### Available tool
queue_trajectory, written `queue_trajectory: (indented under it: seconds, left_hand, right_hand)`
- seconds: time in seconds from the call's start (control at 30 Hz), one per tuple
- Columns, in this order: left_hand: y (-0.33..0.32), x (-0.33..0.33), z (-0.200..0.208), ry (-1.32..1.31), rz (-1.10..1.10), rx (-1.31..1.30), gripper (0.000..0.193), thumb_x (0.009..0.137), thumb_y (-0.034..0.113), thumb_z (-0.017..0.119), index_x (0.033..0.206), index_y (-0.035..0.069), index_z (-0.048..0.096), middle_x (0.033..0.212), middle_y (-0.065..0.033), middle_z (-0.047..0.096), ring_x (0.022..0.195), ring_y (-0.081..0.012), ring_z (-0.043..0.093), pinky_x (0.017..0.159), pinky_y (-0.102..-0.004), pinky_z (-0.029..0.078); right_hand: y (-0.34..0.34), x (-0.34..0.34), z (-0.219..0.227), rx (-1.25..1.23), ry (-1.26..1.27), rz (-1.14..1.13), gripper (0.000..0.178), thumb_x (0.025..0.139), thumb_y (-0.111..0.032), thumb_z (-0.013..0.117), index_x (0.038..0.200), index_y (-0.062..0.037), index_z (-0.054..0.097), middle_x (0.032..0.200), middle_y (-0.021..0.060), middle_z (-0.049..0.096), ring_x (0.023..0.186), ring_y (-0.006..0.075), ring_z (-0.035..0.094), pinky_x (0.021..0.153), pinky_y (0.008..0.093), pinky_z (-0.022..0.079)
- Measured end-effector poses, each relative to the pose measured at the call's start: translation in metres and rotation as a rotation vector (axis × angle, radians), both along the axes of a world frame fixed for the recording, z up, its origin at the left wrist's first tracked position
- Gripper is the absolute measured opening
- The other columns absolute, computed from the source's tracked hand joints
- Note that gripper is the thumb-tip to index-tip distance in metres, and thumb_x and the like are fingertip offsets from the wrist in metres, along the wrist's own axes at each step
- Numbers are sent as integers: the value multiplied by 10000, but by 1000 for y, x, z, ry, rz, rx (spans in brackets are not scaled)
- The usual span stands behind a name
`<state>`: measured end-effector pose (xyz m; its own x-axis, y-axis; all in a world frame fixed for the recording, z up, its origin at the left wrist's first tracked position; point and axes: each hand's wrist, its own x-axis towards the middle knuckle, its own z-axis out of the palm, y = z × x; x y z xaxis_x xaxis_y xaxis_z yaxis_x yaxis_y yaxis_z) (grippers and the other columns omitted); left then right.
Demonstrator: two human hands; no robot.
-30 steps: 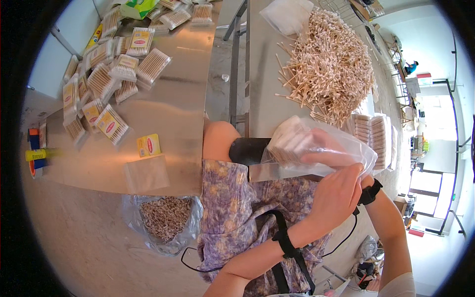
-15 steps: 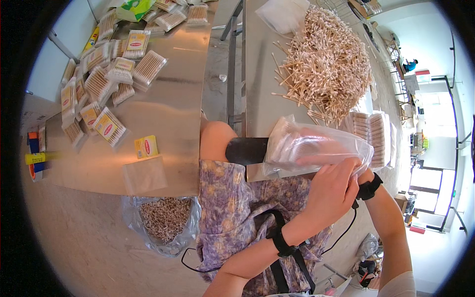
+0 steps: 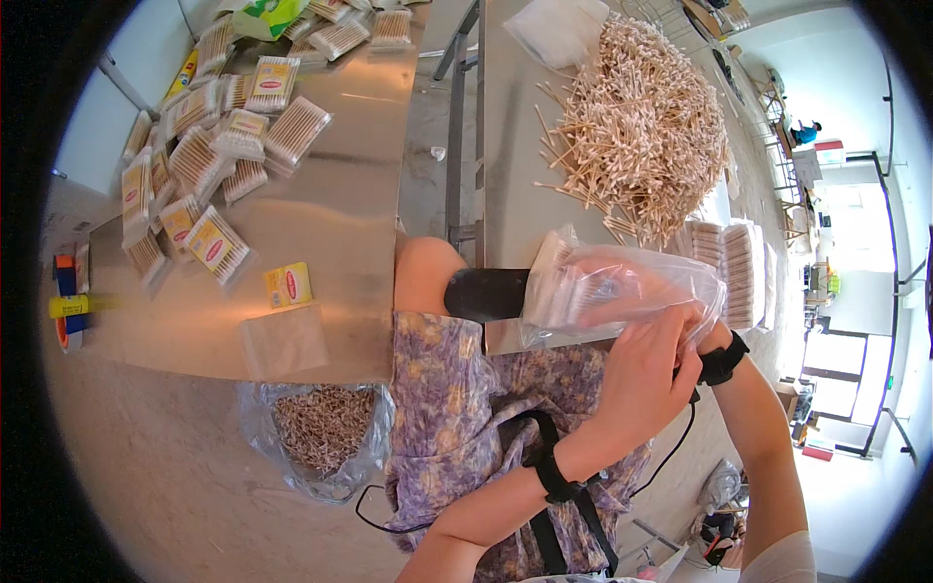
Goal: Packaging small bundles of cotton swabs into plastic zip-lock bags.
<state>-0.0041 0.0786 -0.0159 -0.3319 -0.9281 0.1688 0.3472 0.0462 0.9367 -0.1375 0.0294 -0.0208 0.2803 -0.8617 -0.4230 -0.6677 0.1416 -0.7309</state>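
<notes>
A clear plastic bag (image 3: pixel 603 262) lies over the near edge of the right-hand table, with what look like packs of cotton swabs (image 3: pixel 552 291) at its left end. My right hand (image 3: pixel 646 282) is inside the bag, reaching toward those packs. Wrinkled plastic veils its fingers, so their grip is unclear. With fingers closed, my left hand (image 3: pixel 656 364) pinches the bag's mouth close to my right wrist. A black flat piece (image 3: pixel 486 295) juts from the table edge beside the bag. Beyond the bag rises a big heap of loose cotton swabs (image 3: pixel 641 126).
Stacked swab packs (image 3: pixel 739 272) stand right of the bag. On the left metal table (image 3: pixel 360 194) lie many filled packs (image 3: pixel 214 243), a yellow card (image 3: pixel 289 285) and a small clear bag (image 3: pixel 284 342). A lined bin of swabs (image 3: pixel 326 428) sits below. A clear sheet (image 3: pixel 554 34) lies beside the heap.
My left hand has shifted slightly left along the bag's mouth. The bag's plastic has creased differently, and the packs inside show more plainly. My right hand stays inside it.
</notes>
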Motion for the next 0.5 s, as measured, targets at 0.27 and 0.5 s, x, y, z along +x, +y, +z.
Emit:
queue_trajectory:
  seconds: [0.27, 0.5]
  left_hand:
    - [6, 0, 4, 17, -47, 113, 306, 829, 54, 603, 1122, 68, 516, 704, -86, 588, 620, -269, 579, 592, -386, 436]
    - [4, -1, 5, -21, 18, 92, 287, 829, 60, 591, 1108, 45, 526, 663, -64, 563, 595, -258, 550, 641, -369, 417]
  right_hand:
    - [-10, -5, 10, 412, -173, -248, 441, 811, -67, 716, 1231, -50, 582, 1231, 80, 598, 1130, 168, 558, 995, 306, 427]
    - [-15, 10, 9, 316, -90, -195, 354, 850, -92, 691, 1189, -31, 608, 1226, 100, 606, 1151, 155, 532, 984, 295, 427]
